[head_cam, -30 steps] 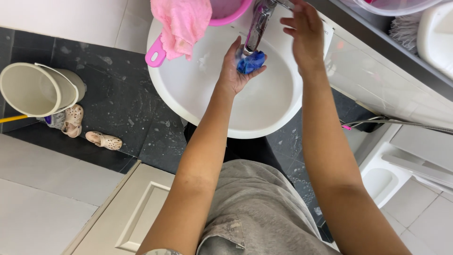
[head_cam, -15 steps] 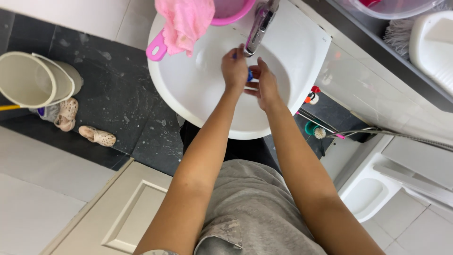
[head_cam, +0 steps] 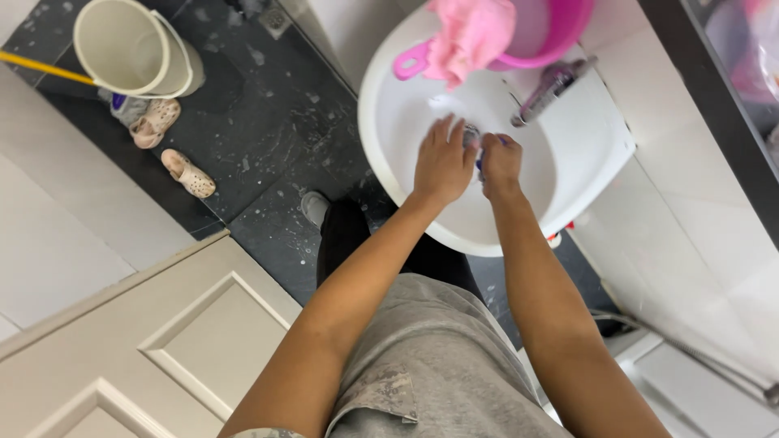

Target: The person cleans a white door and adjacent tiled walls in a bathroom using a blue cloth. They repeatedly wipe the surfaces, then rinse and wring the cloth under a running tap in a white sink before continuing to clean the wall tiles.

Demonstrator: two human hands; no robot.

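Both my hands are down in the white washbasin (head_cam: 381, 154), pressed together just below the metal tap (head_cam: 550, 91). My left hand (head_cam: 442, 162) lies with its fingers stretched over a small blue object (head_cam: 480, 165). My right hand (head_cam: 501, 165) is curled into a fist around the same object. Only slivers of blue show between the two hands, so its shape is hidden. I cannot tell whether water is running from the tap.
A pink plastic bowl (head_cam: 560, 32) with a pink cloth (head_cam: 471, 36) draped over its edge sits on the basin's rim. On the dark floor to the left are a beige bucket (head_cam: 130, 49), a yellow stick (head_cam: 40, 69) and small sandals (head_cam: 188, 173). A white door (head_cam: 146, 341) stands at lower left.
My right hand left the tap and joined my left hand on the blue object. The hands dropped lower into the basin, and the view swung so the sink now sits to the right.
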